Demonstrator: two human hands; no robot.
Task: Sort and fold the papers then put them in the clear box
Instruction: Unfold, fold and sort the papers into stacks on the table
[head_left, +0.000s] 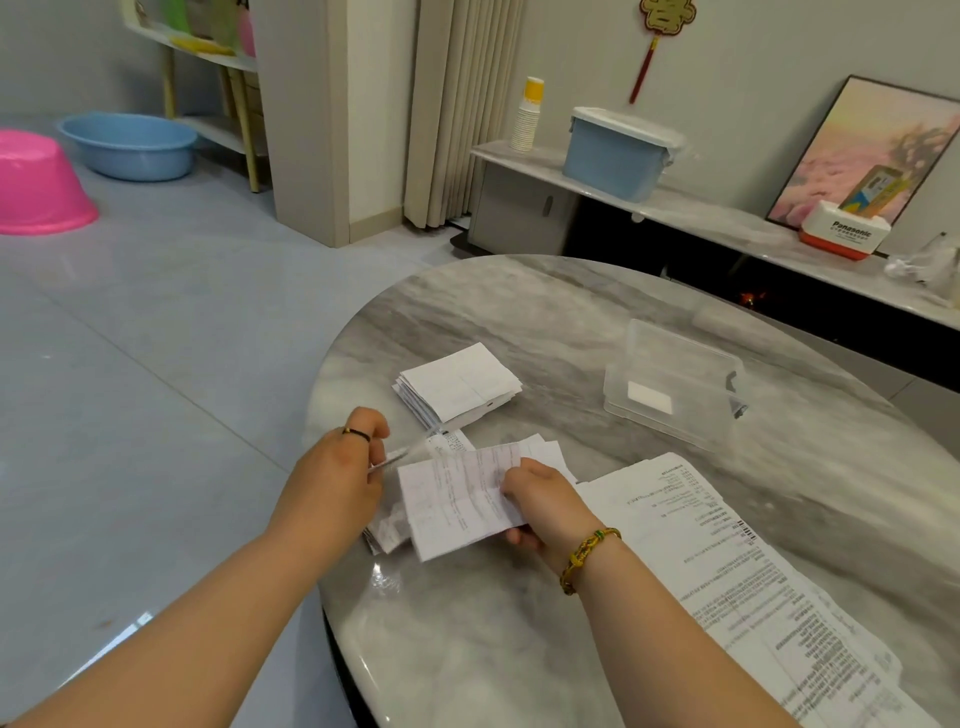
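While my right hand (540, 499) grips one printed sheet (452, 504) above the table (519, 312), my left hand (337, 467) pinches a blurred slip (397, 458); one folded stack (460, 387) lies beyond, near the clear box (685, 358); a far carton (844, 234) reads "Panasonic".

We can read one word with confidence: "Panasonic", in dark letters on the white side of an orange-based box (844, 231) standing beyond the far right of the marble table (519, 322). The yellow-and-blue carton (872, 189) rising from that box bears print too small for us to read. On the table's near right, the large printed sheets (753, 571) show dense lines of characters and a barcode, none legible to us. The slips (457, 499) at the table's near edge carry only faint print. High beyond the table, the wall ornament (667, 15) shows a gold character cropped by the frame.
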